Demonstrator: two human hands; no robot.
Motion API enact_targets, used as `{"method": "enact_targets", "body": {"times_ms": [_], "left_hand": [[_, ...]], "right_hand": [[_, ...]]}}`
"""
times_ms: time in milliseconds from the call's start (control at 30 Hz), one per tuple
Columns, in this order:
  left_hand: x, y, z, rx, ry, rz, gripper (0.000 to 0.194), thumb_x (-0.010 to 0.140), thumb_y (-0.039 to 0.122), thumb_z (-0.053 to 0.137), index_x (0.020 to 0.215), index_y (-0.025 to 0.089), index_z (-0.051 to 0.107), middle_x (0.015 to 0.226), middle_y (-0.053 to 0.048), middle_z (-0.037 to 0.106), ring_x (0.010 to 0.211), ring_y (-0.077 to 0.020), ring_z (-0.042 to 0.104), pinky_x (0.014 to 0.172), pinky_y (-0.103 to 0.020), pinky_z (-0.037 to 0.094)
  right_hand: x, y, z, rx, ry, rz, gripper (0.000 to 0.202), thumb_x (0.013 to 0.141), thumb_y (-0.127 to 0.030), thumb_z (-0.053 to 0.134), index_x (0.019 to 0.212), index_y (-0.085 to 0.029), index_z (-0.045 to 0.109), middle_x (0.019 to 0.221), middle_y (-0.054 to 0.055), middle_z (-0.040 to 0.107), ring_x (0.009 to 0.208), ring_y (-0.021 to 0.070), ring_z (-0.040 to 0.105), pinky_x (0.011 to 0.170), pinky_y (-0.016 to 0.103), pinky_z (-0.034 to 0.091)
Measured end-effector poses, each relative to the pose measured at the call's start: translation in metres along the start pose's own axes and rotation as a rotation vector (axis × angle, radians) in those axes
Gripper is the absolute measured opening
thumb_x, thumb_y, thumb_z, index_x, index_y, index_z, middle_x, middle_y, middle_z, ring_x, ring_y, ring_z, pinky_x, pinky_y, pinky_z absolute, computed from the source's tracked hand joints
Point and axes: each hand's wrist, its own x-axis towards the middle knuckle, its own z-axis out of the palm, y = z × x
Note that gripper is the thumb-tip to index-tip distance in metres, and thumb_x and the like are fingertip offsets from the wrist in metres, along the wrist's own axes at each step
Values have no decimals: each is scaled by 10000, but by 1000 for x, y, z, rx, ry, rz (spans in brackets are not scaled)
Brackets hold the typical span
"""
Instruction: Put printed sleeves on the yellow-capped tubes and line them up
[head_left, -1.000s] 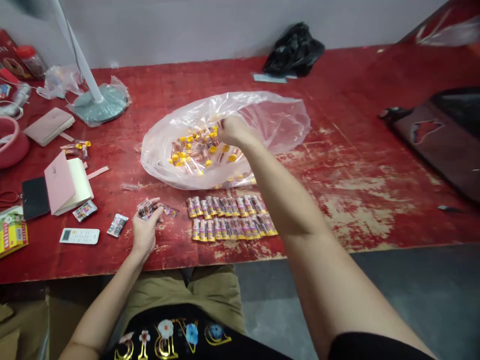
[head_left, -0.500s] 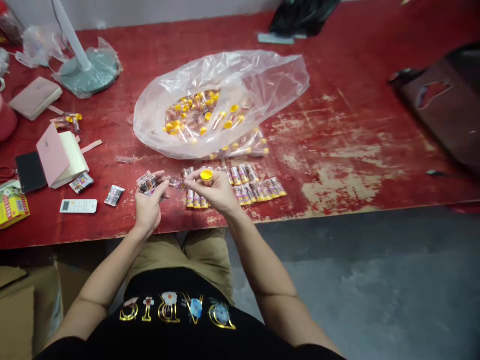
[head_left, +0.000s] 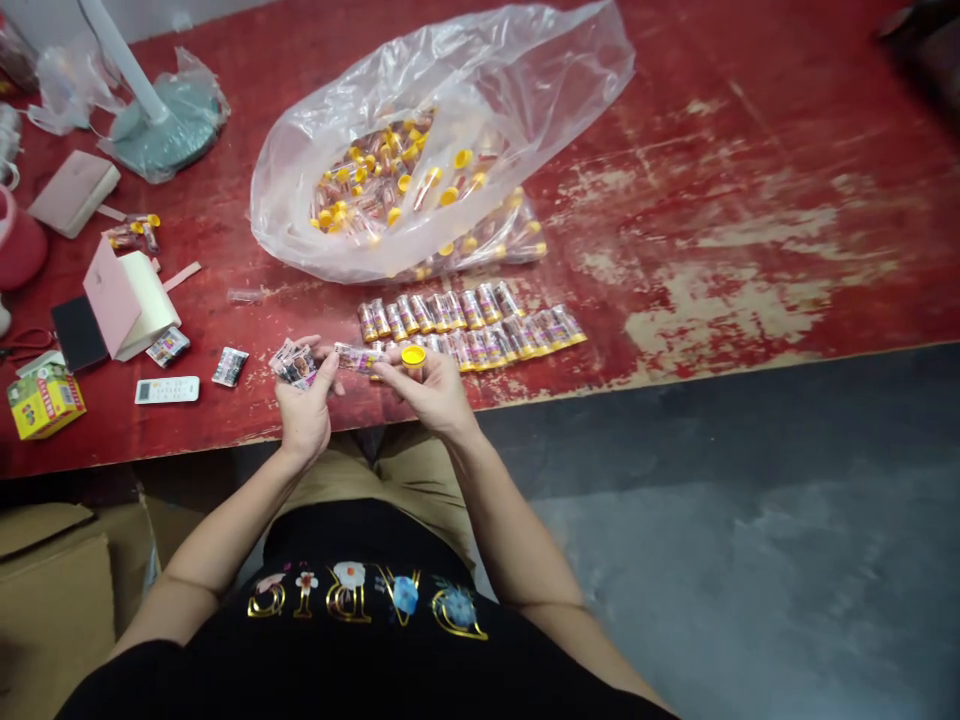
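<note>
My left hand [head_left: 306, 412] is closed around a small stack of printed labels [head_left: 294, 363]. Its thumb and fingertips also pinch one end of a single label strip [head_left: 358, 357], stretched flat toward the right. At the other end of that strip are the thumb and fingertips of my right hand [head_left: 442, 393]. A yellow round cap [head_left: 412, 356] shows up out of the right fist; the tube presumably under it is hidden by the fingers. Just beyond my hands lie two rows of small clear tubes [head_left: 437, 312] with yellow caps and printed wraps, side by side on the red table [head_left: 675, 230].
A large clear plastic bag [head_left: 289, 210] full of yellow-capped tubes lies open behind the rows. To the left are a white remote [head_left: 166, 390], label packs [head_left: 229, 367], an open pink notebook [head_left: 112, 290], a yellow box [head_left: 46, 402] and a lamp base [head_left: 161, 135].
The label strip is now held straight between both hands, where it was blurred near the fingertips before. The view has shifted, bringing the tube rows more into sight.
</note>
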Motion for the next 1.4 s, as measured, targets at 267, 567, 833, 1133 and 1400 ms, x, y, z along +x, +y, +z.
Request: {"method": "enact_targets", "body": {"times_ms": [267, 567, 833, 1133, 1400], "left_hand": [[-8, -1, 3, 80, -106, -86, 638, 637, 410, 898, 1177, 204, 630, 828, -3, 667, 565, -79, 580, 492, -196, 434], [-8, -3, -2, 42, -64, -188, 599, 605, 465, 903, 1079, 196, 655, 721, 31, 588, 506, -62, 510, 412, -197, 335], [-17, -4, 7, -15, -123, -276, 595, 577, 446, 922, 1053, 188, 677, 692, 45, 566, 480, -41, 443, 395, -181, 345], [-18, 1, 14, -71, -171, -397, 571, 537, 372, 950, 1001, 181, 678, 861, 6, 632, 625, -71, 580, 400, -156, 380], [-21, 3, 17, -50, -161, -520, 583, 577, 507, 904, 956, 149, 643, 855, -70, 711, 774, -180, 705, 467, -173, 424]], "right_hand": [[-7, 5, 4, -20, 49, -168, 446, 784, -625, 720, 746, -198, 595, 641, -32, 517, 542, 89, 431, 546, 247, 410], [-34, -7, -19, -182, 193, -373, 434, 1020, -579, 238, 1290, -348, 488, 1056, 75, 603, 941, 197, 654, 806, 362, 577], [-43, 6, -3, -224, 273, -445, 360, 1015, -389, 430, 1368, -349, 374, 1201, 84, 638, 1132, 222, 670, 928, 402, 598], [-64, 25, -6, -69, 307, -525, 224, 975, -359, 556, 1194, -318, 580, 1241, 71, 699, 1130, 242, 703, 973, 470, 607], [-72, 42, -21, -341, 133, -624, 381, 952, -213, 570, 1303, -330, 660, 1327, 44, 674, 1196, 240, 675, 1015, 447, 601]]}}
